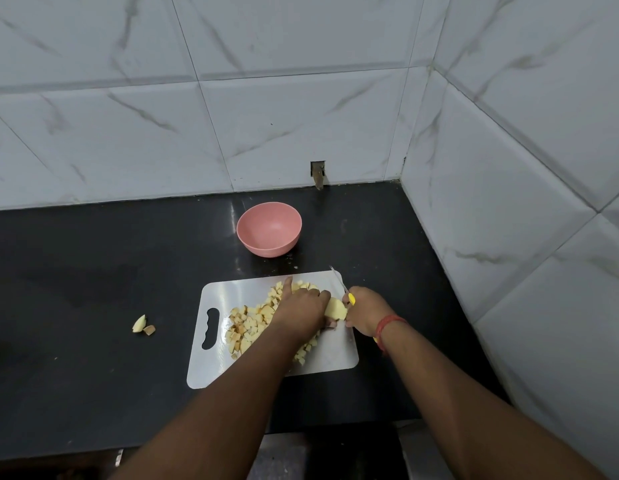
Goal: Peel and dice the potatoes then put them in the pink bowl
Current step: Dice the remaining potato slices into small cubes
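A white cutting board (225, 368) lies on the black counter with a pile of diced potato (247, 325) spread across it. My left hand (301, 308) holds a peeled potato piece (335, 309) down on the board, its index finger stretched forward. My right hand (365, 308) grips a yellow-handled knife (343, 289) just right of that piece, blade pointing away from me. The pink bowl (268, 228) stands beyond the board and looks empty.
Two loose potato scraps (143, 325) lie on the black counter (93, 278) left of the board. Tiled walls close off the back and the right side. The counter's front edge runs below my forearms.
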Available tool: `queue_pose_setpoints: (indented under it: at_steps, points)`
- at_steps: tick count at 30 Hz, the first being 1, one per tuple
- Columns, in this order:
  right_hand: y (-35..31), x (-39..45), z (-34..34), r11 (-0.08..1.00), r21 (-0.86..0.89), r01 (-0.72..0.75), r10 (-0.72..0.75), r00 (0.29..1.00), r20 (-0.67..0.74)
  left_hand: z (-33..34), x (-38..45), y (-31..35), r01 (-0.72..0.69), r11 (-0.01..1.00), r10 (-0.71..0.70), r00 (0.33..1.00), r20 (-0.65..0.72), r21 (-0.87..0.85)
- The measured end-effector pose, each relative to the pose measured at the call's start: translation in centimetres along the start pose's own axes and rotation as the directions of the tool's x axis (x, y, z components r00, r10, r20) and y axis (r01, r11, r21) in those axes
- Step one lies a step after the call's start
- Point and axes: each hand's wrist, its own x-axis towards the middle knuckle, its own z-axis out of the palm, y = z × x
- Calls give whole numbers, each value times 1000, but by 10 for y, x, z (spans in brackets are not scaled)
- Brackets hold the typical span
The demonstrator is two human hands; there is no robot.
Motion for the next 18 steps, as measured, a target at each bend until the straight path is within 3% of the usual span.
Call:
queue_pose_setpoints:
  at_steps: [10,18]
  points:
    - [10,0,1,971,238,-19,12,999,31,6,-1,0,24,999,-24,1000,-18,39]
    - [12,3,3,904,425,-56,44,998,38,2,-1,-2,50,994,-49,999,21,-95]
